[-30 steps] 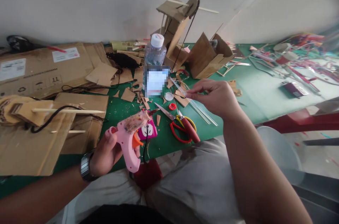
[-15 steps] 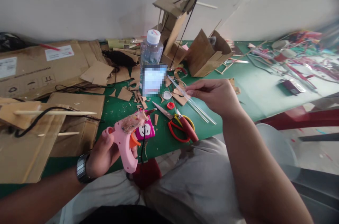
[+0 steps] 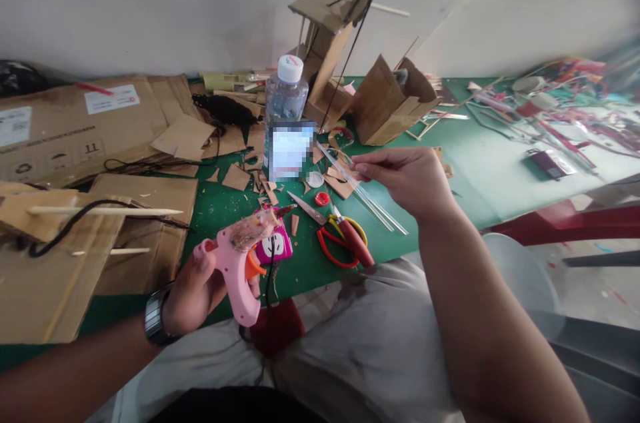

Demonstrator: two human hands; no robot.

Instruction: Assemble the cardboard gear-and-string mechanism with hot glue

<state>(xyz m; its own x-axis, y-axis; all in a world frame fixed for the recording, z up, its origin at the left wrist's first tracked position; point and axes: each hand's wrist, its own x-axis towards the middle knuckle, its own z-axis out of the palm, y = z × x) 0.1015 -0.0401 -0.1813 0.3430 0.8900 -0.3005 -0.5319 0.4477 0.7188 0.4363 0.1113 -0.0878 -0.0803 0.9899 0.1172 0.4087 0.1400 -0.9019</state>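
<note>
The left hand [image 3: 193, 296] grips a glue gun [image 3: 235, 250]; the right hand [image 3: 410, 178] is pinched narrow at some sticks [image 3: 365, 192], holding one or not, I can't tell

"What colour is the glue gun [image 3: 244, 303], left of the frame's lower centre?"
"Pale pink, with a speckled barrel [image 3: 253, 230] and an orange trigger [image 3: 253, 268]."
"And the box [image 3: 285, 246] just behind it?"
"Magenta, with a white round mark."
"Those scissors [image 3: 323, 218] near the middle?"
"Silvery blades, one red loop, one yellow."
"The sticks [image 3: 383, 211] right of centre look colourless."
"Clear, yes, against a table [image 3: 470, 176] that's deep green, paling toward the right."
"Upper left?"
"Tan cardboard [image 3: 60, 126], dark printed symbols, white labels [image 3: 111, 99]. The bottle cap [image 3: 290, 68] at upper centre is mostly white."
</note>
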